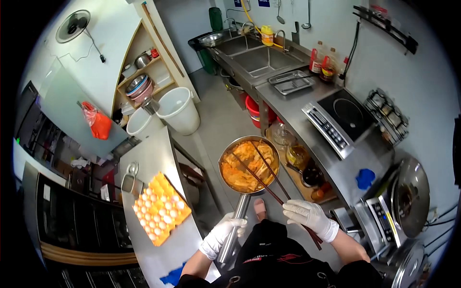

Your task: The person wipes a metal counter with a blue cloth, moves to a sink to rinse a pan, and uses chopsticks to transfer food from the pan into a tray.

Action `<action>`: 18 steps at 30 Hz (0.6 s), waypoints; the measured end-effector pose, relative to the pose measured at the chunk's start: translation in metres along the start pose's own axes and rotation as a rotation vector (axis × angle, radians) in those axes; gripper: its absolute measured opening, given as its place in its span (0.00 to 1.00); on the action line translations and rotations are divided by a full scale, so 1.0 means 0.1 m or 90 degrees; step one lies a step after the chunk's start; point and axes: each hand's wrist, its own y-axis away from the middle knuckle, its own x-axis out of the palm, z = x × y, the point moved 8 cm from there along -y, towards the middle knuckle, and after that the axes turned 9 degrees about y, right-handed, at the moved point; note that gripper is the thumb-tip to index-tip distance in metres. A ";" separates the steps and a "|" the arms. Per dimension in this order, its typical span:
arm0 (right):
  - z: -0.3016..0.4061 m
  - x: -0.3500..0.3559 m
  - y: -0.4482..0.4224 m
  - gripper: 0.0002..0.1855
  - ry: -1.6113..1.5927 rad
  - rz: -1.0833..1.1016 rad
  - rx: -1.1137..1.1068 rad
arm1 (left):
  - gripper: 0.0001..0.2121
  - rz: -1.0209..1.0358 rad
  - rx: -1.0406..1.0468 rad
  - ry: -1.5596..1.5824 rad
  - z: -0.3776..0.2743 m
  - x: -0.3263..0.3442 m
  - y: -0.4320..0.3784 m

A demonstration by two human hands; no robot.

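A steel saucepan (248,192) filled with orange-brown food in broth (239,174) is held up over the floor in front of me. My left hand (227,230), in a white glove, grips its long tubular metal handle (242,208). In my gloved right hand (306,215) is a pair of long dark chopsticks (261,181). Their tips reach into the food, slightly apart, and their rear ends stick out below my palm. What the food is exactly I cannot tell; it looks like cooked pieces in sauce.
Left, a steel table (147,153) bears an orange egg tray (174,219) with several eggs. Along the right counter (293,111) sit an induction cooker (340,118), a steel tray (291,82) and a wok (410,198). White buckets (180,111) stand ahead, before the double sink (266,59).
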 end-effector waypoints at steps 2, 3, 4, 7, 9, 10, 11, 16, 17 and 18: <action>-0.42 0.18 -0.39 0.21 -0.008 -0.017 -0.002 | 0.08 -0.031 0.007 -0.040 -0.48 -0.09 -0.35; -0.63 0.25 -0.58 0.21 -0.015 -0.022 -0.006 | 0.07 -0.060 0.012 -0.067 -0.71 -0.12 -0.53; -0.87 0.36 -0.79 0.21 -0.029 -0.031 0.006 | 0.07 -0.038 0.018 -0.062 -1.01 -0.05 -0.71; -1.48 0.60 -1.47 0.21 -0.018 -0.039 0.001 | 0.09 -0.034 -0.017 -0.041 -1.79 -0.10 -1.24; -1.92 0.81 -1.84 0.21 -0.029 -0.051 0.001 | 0.08 -0.045 -0.008 -0.051 -2.30 -0.07 -1.56; -2.13 0.90 -2.05 0.20 -0.038 -0.063 0.003 | 0.08 -0.053 0.000 -0.056 -2.57 -0.07 -1.72; -2.33 0.99 -2.26 0.20 -0.047 -0.075 0.005 | 0.08 -0.054 0.002 -0.062 -2.83 -0.08 -1.88; -3.43 1.52 -3.28 0.19 -0.056 -0.099 -0.007 | 0.08 -0.075 0.020 -0.096 -4.12 -0.19 -2.75; -3.66 1.61 -3.48 0.19 -0.058 -0.104 -0.010 | 0.08 -0.084 0.022 -0.109 -4.37 -0.17 -2.92; -3.86 1.70 -3.67 0.19 -0.068 -0.116 -0.016 | 0.09 -0.094 0.020 -0.117 -4.56 -0.22 -3.09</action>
